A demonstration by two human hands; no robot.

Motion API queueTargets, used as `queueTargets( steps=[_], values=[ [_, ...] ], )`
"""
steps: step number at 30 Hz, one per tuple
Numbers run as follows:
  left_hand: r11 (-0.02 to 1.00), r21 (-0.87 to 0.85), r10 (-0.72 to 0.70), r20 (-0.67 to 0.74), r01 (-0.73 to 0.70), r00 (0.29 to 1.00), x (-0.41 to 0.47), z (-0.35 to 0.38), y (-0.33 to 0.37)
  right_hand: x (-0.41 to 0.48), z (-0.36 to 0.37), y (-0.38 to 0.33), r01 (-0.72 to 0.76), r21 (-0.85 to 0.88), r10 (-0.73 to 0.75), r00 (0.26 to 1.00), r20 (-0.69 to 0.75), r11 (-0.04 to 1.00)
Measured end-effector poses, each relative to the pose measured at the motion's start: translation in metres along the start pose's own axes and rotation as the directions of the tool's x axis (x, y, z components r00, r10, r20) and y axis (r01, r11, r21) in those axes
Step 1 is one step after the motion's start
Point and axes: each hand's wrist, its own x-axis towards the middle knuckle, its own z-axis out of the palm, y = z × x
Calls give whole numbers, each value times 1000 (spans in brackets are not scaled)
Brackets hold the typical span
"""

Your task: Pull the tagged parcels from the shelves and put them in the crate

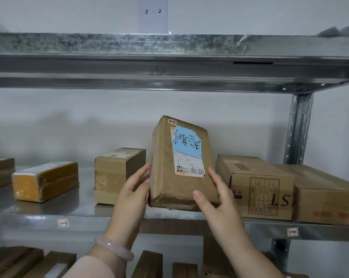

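I hold a brown paper-wrapped parcel upright in front of the middle shelf. It carries a blue and white label and a small pink tag at its top corner. My left hand grips its lower left edge, fingers behind it. My right hand grips the lower right edge, with the thumb across the parcel's front. The crate is not in view.
On the same shelf lie a yellow-taped box, a brown box, a box marked "ST" and a wide box. Small tags mark the shelf edge. An upper shelf and a steel upright bound the space. More boxes sit below.
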Motion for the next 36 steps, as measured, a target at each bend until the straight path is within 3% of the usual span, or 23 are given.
queueTargets(
  steps=[4,7,13,17,22,26,32,36],
  values=[
    [996,55,-77,133,70,988,-14,-3,11,-8,5,1,97,-80,-99,995,-17,992],
    [984,180,-19,117,-3,993,-27,-6,16,-20,8,-6,121,-48,-121,993,-10,992],
    [996,90,2,148,-15,989,-55,-37,20,-48,17,-27,93,45,-96,994,52,995],
    [970,218,65,207,-111,976,-77,-73,28,-77,44,-37,75,47,-78,994,75,996],
    [897,419,81,153,-139,985,-109,-156,45,-120,112,-46,98,107,-111,987,120,989],
    [755,636,122,103,-160,987,-143,-244,61,-164,190,-56,66,74,-80,973,214,995],
    [629,776,100,-11,-54,995,-206,-385,86,-236,319,-75,-4,76,-28,910,413,997],
    [613,787,62,-141,75,988,-250,-470,101,-282,401,-89,9,101,-63,838,542,995]
  ],
)
